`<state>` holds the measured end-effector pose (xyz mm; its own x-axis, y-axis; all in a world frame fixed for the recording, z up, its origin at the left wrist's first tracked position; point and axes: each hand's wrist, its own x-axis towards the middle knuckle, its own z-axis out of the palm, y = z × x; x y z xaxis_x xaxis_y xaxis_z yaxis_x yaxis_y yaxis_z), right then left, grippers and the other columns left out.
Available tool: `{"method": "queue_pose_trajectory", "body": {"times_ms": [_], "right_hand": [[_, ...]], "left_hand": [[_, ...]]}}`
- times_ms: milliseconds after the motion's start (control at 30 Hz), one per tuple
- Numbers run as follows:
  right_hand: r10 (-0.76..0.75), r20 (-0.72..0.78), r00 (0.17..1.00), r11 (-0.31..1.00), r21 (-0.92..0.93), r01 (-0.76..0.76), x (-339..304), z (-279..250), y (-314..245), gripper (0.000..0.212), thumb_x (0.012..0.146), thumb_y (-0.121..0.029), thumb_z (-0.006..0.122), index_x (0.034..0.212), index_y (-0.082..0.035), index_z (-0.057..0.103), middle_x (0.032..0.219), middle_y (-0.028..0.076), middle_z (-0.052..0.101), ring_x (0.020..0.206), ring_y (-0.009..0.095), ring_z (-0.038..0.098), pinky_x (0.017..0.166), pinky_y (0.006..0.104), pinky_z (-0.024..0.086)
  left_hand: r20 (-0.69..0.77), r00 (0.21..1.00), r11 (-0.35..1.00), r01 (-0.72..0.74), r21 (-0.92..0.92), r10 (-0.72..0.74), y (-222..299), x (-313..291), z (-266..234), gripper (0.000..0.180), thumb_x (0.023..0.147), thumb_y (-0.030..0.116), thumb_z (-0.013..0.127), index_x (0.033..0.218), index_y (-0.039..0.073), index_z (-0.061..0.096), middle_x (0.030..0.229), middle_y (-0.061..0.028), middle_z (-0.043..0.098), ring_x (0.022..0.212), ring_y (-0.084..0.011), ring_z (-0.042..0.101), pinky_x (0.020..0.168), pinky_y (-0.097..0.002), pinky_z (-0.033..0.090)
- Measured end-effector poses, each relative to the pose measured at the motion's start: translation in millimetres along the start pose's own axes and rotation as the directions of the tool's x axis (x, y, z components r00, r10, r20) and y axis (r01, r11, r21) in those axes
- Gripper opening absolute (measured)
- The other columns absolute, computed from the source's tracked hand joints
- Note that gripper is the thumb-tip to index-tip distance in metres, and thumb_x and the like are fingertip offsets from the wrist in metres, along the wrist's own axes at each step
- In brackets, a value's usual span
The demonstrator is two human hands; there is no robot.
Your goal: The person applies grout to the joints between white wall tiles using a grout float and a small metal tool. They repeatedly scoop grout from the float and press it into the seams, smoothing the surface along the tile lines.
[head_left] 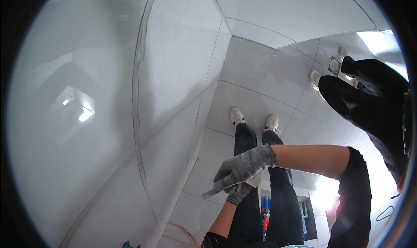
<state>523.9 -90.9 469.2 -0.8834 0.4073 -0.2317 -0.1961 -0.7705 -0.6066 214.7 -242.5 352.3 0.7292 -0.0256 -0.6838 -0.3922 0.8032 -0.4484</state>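
Observation:
Both of my hands wear grey knit gloves and come together in front of my legs, near the white wall. My right hand point(245, 165) reaches in from the right and lies across my left hand point(239, 194). The right fingers look curled, and a slim grey tip point(211, 193) sticks out past them to the left. Whether that tip is a glove finger or a held thing I cannot make out. Beside my left hand shows a small pale tan patch point(255, 180), its kind unclear. Most of the left fingers are hidden beneath the right hand.
A glossy white tiled wall point(173, 74) rises on the left, meeting the grey tiled floor point(252, 91). Another person's dark-trousered legs point(360, 100) stand at the right, close to a floor drain point(334, 66). Behind my legs sits an open box point(307, 213) with red and blue items.

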Motion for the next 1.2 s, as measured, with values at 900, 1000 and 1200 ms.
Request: {"method": "queue_pose_trajectory", "body": {"times_ms": [900,1000,1200], "right_hand": [[-0.327,-0.855,0.402,0.794,-0.479,-0.374,-136,64,79,0.044,0.087,-0.046,0.060,0.097,-0.005,0.070,0.057,0.008,0.062,0.050,0.017,0.062,0.054,0.0278,0.049],[-0.146,-0.887,0.438,0.695,-0.407,-0.593,-140,75,83,0.043,0.086,-0.046,0.060,0.096,-0.005,0.071,0.055,0.007,0.062,0.049,0.016,0.062,0.052,0.0268,0.049],[-0.207,-0.919,0.337,0.744,-0.371,-0.555,-151,92,83,0.029,0.086,-0.036,0.063,0.101,-0.012,0.070,0.057,0.004,0.061,0.047,0.015,0.059,0.050,0.0257,0.049]], "left_hand": [[0.075,0.990,0.842,-0.139,0.522,0.117,-31,83,236,0.070,0.091,0.044,0.053,0.139,0.000,0.027,0.131,-0.0235,0.041,0.123,-0.0345,0.045,0.098,-0.0518,0.044],[-0.017,0.986,0.865,-0.135,0.484,0.164,-43,82,235,0.066,0.093,0.042,0.050,0.140,0.002,0.027,0.129,-0.0230,0.041,0.121,-0.0356,0.045,0.097,-0.0518,0.045],[-0.010,0.989,0.896,-0.132,0.424,0.150,-67,67,244,0.065,0.093,0.043,0.051,0.135,-0.001,0.029,0.127,-0.0238,0.041,0.116,-0.0332,0.050,0.093,-0.0451,0.051]]}}
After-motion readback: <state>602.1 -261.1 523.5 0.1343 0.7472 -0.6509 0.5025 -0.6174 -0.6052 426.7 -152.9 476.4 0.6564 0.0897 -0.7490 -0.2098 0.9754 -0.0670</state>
